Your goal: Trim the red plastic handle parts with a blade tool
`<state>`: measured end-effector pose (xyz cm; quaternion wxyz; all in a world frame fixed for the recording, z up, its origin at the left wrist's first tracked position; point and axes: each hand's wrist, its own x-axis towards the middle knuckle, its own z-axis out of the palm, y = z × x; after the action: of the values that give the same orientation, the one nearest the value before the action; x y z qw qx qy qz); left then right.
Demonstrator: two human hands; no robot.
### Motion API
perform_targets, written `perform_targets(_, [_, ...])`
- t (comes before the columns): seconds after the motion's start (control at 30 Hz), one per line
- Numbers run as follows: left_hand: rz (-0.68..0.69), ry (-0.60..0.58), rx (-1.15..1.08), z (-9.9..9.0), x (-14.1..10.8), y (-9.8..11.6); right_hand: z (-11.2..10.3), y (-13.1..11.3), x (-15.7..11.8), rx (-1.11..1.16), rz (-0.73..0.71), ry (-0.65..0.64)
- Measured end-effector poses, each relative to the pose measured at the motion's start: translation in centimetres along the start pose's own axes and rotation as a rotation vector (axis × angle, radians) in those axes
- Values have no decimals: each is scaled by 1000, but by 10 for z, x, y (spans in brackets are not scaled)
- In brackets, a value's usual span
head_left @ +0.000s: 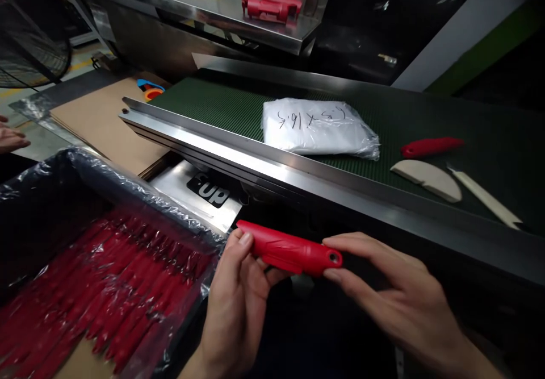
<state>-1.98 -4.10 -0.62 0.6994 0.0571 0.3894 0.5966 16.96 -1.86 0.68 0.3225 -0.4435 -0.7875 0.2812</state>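
A red plastic handle-shaped part (pixel 285 247) is held level between my two hands, in front of the conveyor. My left hand (pixel 238 294) grips its left end, the thumb on top and the fingers beneath. The right end, which has a small round hole, is pinched between thumb and fingers of my right hand (pixel 392 288). To the left, a box lined with clear plastic (pixel 140 191) holds many similar red parts (pixel 123 277) in bags, laid in rows.
On the green conveyor belt (pixel 221 100) lie a bag with handwriting (pixel 315 129), another red part (pixel 430 147), a pale half-round piece (pixel 426 179) and a thin knife-like tool (pixel 485 197). Cardboard sheets (pixel 106 123) lie left. Red parts (pixel 272 8) sit on a metal shelf. Another person's hand (pixel 11 137) shows at left.
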Motion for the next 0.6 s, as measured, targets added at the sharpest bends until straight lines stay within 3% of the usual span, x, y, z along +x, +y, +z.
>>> perform_targets(0.1, [-44, -32, -2, -8, 0, 1, -3, 4, 1, -5, 151, -1])
perform_targets(0.23, [-56, -13, 27, -11, 2, -2, -3, 7, 5, 55, 233, -32])
perform_targets(0.6, [-95, -39, -32, -12, 7, 3, 0, 11, 13, 70, 234, -53])
